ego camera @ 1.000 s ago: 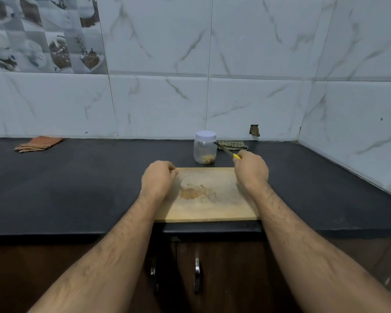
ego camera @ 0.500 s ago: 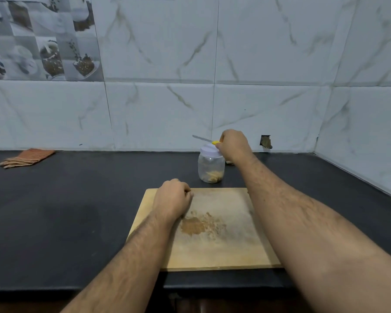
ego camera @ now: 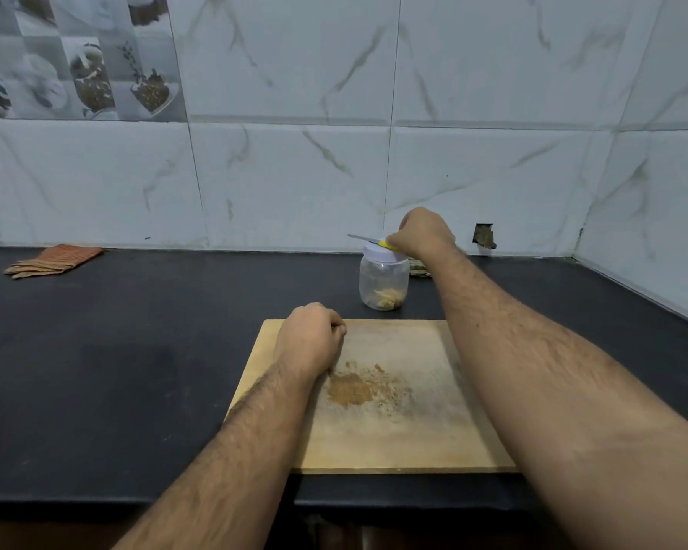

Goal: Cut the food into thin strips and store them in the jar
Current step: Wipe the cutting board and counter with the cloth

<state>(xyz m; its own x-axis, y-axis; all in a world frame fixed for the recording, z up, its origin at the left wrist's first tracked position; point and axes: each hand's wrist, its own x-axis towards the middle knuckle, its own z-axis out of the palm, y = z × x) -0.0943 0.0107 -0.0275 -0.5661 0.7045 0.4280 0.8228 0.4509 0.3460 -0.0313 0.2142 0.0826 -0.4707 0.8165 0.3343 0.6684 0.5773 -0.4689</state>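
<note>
A clear plastic jar (ego camera: 383,280) with a white lid stands on the black counter just behind the wooden cutting board (ego camera: 390,434). Pale food strips lie at the jar's bottom. My right hand (ego camera: 424,231) hovers at the lid, shut on a small knife (ego camera: 368,240) with a yellow handle; its blade points left over the lid. Resting as a closed fist on the board's far left part is my left hand (ego camera: 310,338), holding nothing that I can see. A brown smear of food residue (ego camera: 358,389) marks the board's middle.
A folded orange cloth (ego camera: 52,260) lies at the counter's back left. A greenish cloth (ego camera: 418,268) peeks out behind the jar, near my right wrist. Tiled walls close the back and right side. The counter's front edge runs just below the board.
My right hand lifted the knife from beside the board up to the jar's lid, blade now pointing left. The camera moved closer. My left fist stayed on the board.
</note>
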